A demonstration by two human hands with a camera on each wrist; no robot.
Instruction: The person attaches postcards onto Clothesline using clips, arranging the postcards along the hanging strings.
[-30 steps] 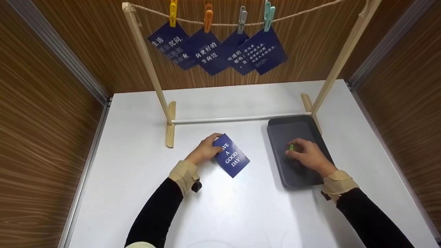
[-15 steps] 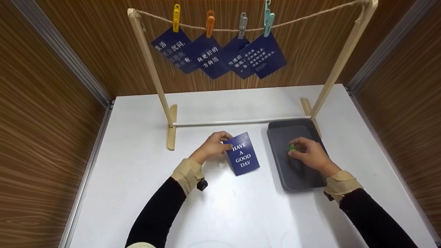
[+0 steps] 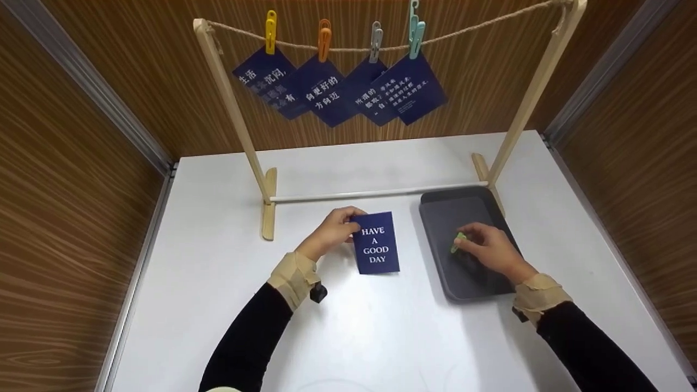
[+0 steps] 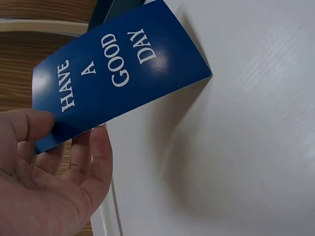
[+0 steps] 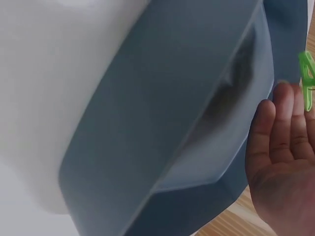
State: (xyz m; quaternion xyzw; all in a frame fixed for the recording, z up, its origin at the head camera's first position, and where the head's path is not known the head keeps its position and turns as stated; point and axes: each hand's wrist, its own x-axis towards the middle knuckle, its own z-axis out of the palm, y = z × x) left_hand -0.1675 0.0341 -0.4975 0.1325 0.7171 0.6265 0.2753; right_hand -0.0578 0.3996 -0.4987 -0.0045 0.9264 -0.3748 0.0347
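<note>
My left hand pinches a blue card by its upper left side, with the thumb on its printed face and the fingers behind. White letters on it read "HAVE A GOOD DAY". In the left wrist view the card bends slightly and casts a shadow on the white table. Above the dark grey tray, my right hand pinches a small green clothespin. The right wrist view shows this clothespin at the frame's edge, beyond the fingers; the thumb is out of sight there.
Behind the hands stands a wooden rack with a rope across its top. Several blue cards hang there, overlapping, from a yellow, an orange, a grey and a turquoise clothespin. Wood-grain panels enclose the table.
The blue card has turned from slanted to nearly upright as my left hand shifted slightly right. In my right hand the green clothespin has tilted and shows more of its length.
</note>
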